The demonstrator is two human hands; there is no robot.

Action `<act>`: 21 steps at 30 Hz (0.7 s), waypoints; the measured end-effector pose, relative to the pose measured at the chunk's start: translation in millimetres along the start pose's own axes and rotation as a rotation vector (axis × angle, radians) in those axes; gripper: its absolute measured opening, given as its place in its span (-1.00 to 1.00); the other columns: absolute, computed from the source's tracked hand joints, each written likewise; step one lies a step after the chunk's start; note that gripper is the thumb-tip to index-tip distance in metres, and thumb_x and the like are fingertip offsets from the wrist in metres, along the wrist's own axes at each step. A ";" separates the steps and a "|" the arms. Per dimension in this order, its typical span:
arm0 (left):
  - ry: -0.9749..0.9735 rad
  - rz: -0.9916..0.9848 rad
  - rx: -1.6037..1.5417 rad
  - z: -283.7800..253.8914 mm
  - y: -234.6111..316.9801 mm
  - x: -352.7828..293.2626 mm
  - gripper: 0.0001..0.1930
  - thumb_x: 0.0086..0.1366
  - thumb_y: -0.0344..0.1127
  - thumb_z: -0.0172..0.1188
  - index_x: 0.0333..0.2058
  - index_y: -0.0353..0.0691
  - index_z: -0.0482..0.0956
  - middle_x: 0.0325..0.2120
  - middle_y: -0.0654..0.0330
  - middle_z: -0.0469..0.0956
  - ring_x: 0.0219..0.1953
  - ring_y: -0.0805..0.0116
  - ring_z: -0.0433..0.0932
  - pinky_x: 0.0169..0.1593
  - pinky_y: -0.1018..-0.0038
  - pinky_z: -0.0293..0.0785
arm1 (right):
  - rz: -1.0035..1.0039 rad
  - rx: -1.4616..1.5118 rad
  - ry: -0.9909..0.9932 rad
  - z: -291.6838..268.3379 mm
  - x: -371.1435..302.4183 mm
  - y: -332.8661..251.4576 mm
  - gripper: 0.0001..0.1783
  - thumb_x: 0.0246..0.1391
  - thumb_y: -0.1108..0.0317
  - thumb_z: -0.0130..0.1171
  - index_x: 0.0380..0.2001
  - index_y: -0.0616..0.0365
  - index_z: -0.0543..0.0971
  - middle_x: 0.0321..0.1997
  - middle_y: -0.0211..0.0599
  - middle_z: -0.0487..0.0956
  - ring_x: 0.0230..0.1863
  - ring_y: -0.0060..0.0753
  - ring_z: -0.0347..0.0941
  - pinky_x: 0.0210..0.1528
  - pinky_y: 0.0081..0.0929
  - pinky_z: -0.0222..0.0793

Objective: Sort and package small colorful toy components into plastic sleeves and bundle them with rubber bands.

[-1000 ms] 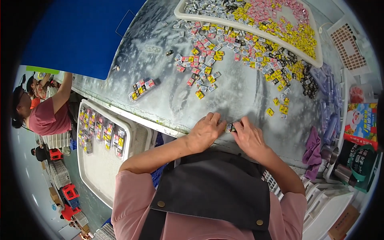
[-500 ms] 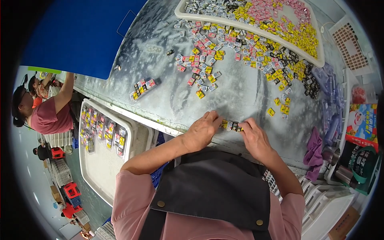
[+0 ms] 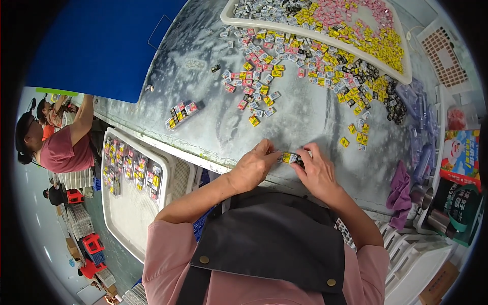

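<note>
A short row of small wrapped pieces point(image 3: 288, 158) in yellow, white and black lies near the table's front edge, between my two hands. My left hand point(image 3: 255, 163) is closed at the left end of the row, its fingers bent and pressed together. At the other end my right hand point(image 3: 316, 170) pinches the row between thumb and fingers. Whether a clear case lies under the pieces is hard to see. Further left on the table sits a filled clear plastic pack point(image 3: 181, 115) of the same pieces. Many loose pieces point(image 3: 256, 76) are strewn beyond my hands.
A white tray point(image 3: 325, 36) heaped with pieces stands at the back. Filled packs lie in another white tray point(image 3: 129, 213) at the left. Clear plastic cases point(image 3: 421, 132), a purple cloth point(image 3: 400, 190) and a metal cup point(image 3: 421, 197) are at the right. A co-worker point(image 3: 65, 146) stands near a blue panel point(image 3: 96, 46).
My right hand has shifted slightly left and its fingers have moved in over the row's right end. My left hand has barely moved. The co-worker's arm has shifted slightly.
</note>
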State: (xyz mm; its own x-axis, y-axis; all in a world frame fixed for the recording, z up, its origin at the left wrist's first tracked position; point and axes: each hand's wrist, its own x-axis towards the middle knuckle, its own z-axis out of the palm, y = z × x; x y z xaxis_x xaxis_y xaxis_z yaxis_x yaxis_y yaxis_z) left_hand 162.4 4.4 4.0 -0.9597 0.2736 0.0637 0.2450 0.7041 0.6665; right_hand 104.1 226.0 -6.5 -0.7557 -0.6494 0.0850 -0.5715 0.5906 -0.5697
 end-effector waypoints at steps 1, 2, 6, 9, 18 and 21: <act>0.001 -0.001 0.000 2.1 -2.0 -0.9 -0.69 0.17 -0.58 0.28 -0.07 -0.40 0.60 -0.15 -0.02 0.49 -0.20 0.05 0.59 -0.15 0.28 0.58 | -0.001 0.000 -0.001 3.2 0.5 1.7 -0.64 0.11 0.30 0.33 -0.05 0.16 0.53 -0.08 -0.19 0.46 -0.25 -0.04 0.57 -0.26 -0.14 0.52; 0.043 0.012 -0.014 6.2 -5.7 -2.0 -0.70 0.18 -0.57 0.28 -0.08 -0.39 0.60 -0.15 -0.02 0.49 -0.19 0.05 0.59 -0.15 0.28 0.58 | -0.015 -0.060 -0.025 6.5 0.8 3.9 -0.64 0.10 0.31 0.32 -0.05 0.15 0.53 -0.10 -0.21 0.46 -0.26 -0.06 0.57 -0.28 -0.15 0.52; 0.098 0.056 -0.023 9.0 -8.2 -0.6 -0.74 0.19 -0.55 0.30 -0.11 -0.40 0.60 -0.17 -0.03 0.52 -0.18 0.04 0.59 -0.14 0.29 0.59 | -0.087 -0.221 -0.062 12.8 1.0 9.3 -0.66 0.07 0.35 0.32 -0.07 0.13 0.55 -0.16 -0.26 0.47 -0.28 -0.12 0.58 -0.32 -0.18 0.53; 0.124 0.098 0.003 13.9 -11.8 -3.8 -0.75 0.17 -0.54 0.31 -0.14 -0.40 0.60 -0.16 -0.03 0.54 -0.17 0.03 0.59 -0.11 0.28 0.58 | -0.102 -0.216 -0.038 14.5 1.2 8.3 -0.67 0.06 0.39 0.32 -0.08 0.13 0.56 -0.17 -0.25 0.48 -0.29 -0.13 0.57 -0.32 -0.19 0.53; 0.110 0.201 0.029 9.5 -17.3 -3.4 -0.72 0.12 -0.56 0.33 -0.14 -0.40 0.63 -0.12 0.01 0.56 -0.13 0.05 0.57 -0.09 0.29 0.58 | -0.081 -0.030 -0.014 4.8 3.7 4.5 -0.75 0.04 0.42 0.33 -0.20 0.15 0.54 -0.15 -0.23 0.49 -0.26 -0.08 0.56 -0.26 -0.19 0.52; 0.127 0.205 0.040 10.8 -17.3 -5.2 -0.69 0.10 -0.56 0.34 -0.13 -0.40 0.63 -0.12 0.02 0.56 -0.13 0.05 0.57 -0.11 0.30 0.58 | -0.080 -0.016 -0.017 3.4 4.5 5.0 -0.73 0.03 0.42 0.32 -0.18 0.18 0.53 -0.15 -0.23 0.49 -0.24 -0.09 0.56 -0.25 -0.19 0.51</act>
State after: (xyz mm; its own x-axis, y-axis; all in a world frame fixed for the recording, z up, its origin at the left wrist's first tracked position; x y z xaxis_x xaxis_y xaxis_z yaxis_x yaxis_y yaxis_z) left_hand 164.7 -2.1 -15.9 -0.8982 0.3310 0.2894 0.4396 0.6685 0.5999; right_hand 98.9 224.4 -11.8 -0.7018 -0.7030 0.1156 -0.6350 0.5437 -0.5489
